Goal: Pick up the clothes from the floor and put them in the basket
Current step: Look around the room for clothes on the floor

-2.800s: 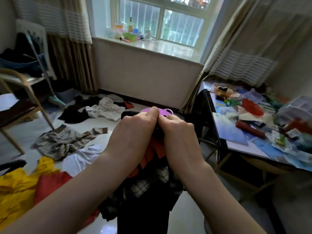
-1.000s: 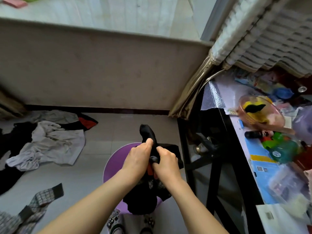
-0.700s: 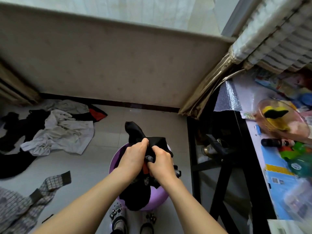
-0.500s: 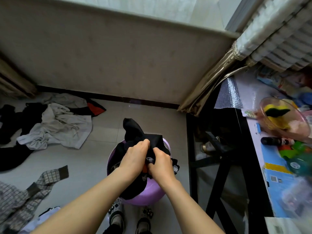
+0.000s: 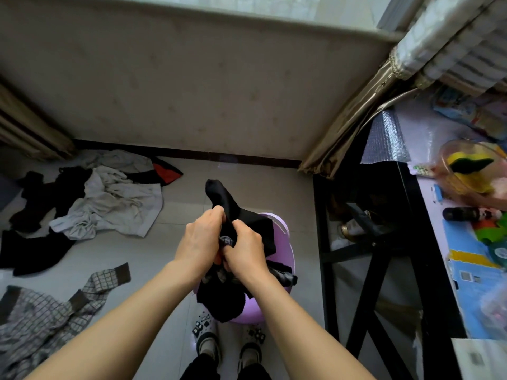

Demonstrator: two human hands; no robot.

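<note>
You are at the drop-off step. Both hands are clamped on a soft dark bundle of clothes [image 5: 222, 297], mostly black fabric with a grey checked piece and a flash of orange, right over the round lilac plastic basket [image 5: 289, 256] at your feet. Your left hand [image 5: 201, 239] has its fingers curled tight round the bundle's upper part. Your right hand [image 5: 244, 250] grips it just beside, and the two fists touch. The lower folds sag into the basket, one limp fold hangs over its near rim, and a floppy black end sticks up above your fists.

As I judge it, the next move is to press down and loosen both grips so the cloth slumps in. Then tuck the overhanging fold inside, since slack fabric can slide off a smooth rim.

More lies on the glossy tiled floor [image 5: 153, 256] to your left: a crumpled off-white garment [image 5: 118, 204], a flat black piece [image 5: 33, 250] and a thin checked shirt with dark cuffs [image 5: 52, 311]
</note>
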